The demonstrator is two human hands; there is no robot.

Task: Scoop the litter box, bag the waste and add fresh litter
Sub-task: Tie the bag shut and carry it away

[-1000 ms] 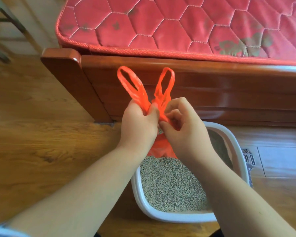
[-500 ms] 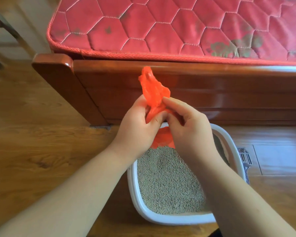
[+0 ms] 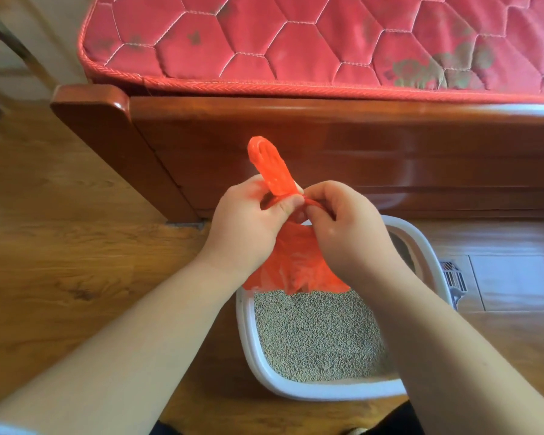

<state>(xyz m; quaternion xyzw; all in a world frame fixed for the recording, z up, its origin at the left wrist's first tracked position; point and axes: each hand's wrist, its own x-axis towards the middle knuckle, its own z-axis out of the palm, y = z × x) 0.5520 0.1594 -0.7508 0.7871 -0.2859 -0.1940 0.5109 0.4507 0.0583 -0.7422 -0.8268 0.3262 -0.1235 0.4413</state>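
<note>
An orange plastic bag (image 3: 291,265) hangs above the far end of a white litter box (image 3: 248,334) filled with grey-beige litter (image 3: 314,331). My left hand (image 3: 248,224) grips the bag's neck, with one handle loop sticking up above my thumb. My right hand (image 3: 346,227) pinches the other twisted handle right beside the left thumb. Both hands touch at the bag's neck. The bag's body droops below my wrists onto the litter.
A wooden bed frame (image 3: 327,146) with a red quilted mattress (image 3: 327,42) stands just behind the box. A grey slotted scoop (image 3: 453,281) lies on the wooden floor (image 3: 60,252) at the box's right side. Chair legs (image 3: 0,36) show at far left.
The two handle loops stood apart a second ago; they were bunched together, and now one loop stands up while the other is pulled sideways across it. My hands dropped slightly.
</note>
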